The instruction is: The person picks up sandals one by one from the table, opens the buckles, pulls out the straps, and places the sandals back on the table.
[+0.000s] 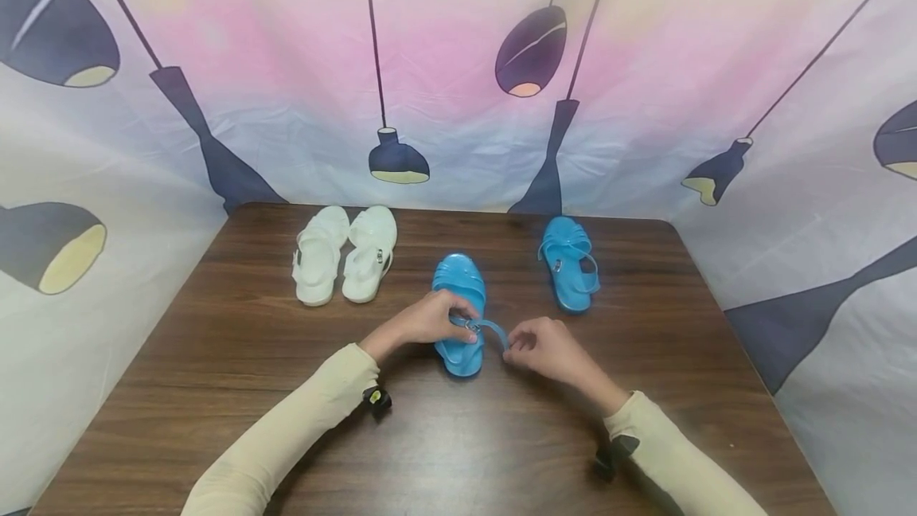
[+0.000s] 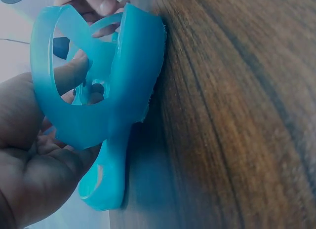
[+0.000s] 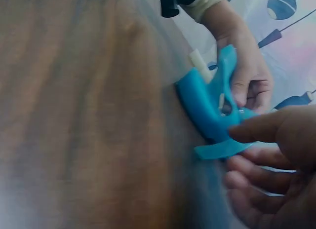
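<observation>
A blue jelly sandal (image 1: 459, 275) lies on the table in front of me, its toe pointing away. My left hand (image 1: 427, 320) reaches over its left side and pinches the ankle strap by the small metal buckle (image 1: 472, 326). From the right, my right hand (image 1: 550, 350) pinches the free end of the strap (image 1: 494, 328), which arcs out from the buckle. In the left wrist view the heel band (image 2: 42, 56) stands up, with the left thumb (image 2: 73, 73) behind it. The strap's tip (image 3: 217, 150) sticks out past the right fingers in the right wrist view.
A second blue sandal (image 1: 573, 281) stands farther back on the right. Two white sandals (image 1: 315, 261) are side by side at the back left. The brown wooden table (image 1: 179, 341) meets a lamp-patterned cloth (image 1: 458, 62) behind it.
</observation>
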`<state>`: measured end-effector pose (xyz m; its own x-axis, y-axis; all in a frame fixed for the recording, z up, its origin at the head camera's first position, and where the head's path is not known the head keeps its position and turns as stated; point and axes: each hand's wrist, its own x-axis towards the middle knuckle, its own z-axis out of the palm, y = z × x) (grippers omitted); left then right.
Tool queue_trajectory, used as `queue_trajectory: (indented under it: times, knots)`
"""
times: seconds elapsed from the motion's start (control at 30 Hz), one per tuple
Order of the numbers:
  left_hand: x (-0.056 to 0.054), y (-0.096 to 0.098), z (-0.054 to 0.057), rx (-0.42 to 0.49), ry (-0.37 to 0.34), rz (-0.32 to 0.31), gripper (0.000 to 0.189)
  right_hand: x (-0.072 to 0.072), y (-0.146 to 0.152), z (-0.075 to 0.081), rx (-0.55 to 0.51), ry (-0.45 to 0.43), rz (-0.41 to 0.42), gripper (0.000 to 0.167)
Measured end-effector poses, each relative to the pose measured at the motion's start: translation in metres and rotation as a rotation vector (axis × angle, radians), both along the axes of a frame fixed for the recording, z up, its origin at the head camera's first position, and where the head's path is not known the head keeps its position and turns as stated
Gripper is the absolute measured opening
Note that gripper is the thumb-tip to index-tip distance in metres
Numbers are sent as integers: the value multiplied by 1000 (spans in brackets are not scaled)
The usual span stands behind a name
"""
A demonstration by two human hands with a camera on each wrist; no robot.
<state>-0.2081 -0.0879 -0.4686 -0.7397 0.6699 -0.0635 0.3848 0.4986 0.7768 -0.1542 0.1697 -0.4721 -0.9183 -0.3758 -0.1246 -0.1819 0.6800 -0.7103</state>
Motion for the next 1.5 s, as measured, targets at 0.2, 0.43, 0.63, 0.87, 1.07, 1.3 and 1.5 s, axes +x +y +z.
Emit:
queue_trajectory:
  times: [0.2, 0.43, 0.63, 0.87, 1.07, 1.3, 1.5]
  knots:
    - [1, -3, 1, 43, -1, -11, 32, -10, -6, 12, 2, 6, 45, 38]
    - [3, -13, 2, 73, 44, 8, 31, -18, -30, 10, -10, 69, -16, 49]
    - [2, -21, 1, 97, 117, 5, 29, -22, -47, 2, -47, 109, -40, 40]
    - [4, -24, 2, 59, 129, 4, 33, -26, -53, -3, -73, 122, -27, 22]
    - [3, -25, -3, -5, 176, 3, 30, -23, -53, -7, -64, 174, -32, 25]
    - [2, -23, -3, -13, 190, -22, 23, -18, -52, -6, -65, 207, -47, 24]
    - [1, -26, -3, 16, 188, 0, 21, -13, -51, -5, -67, 208, -52, 23]
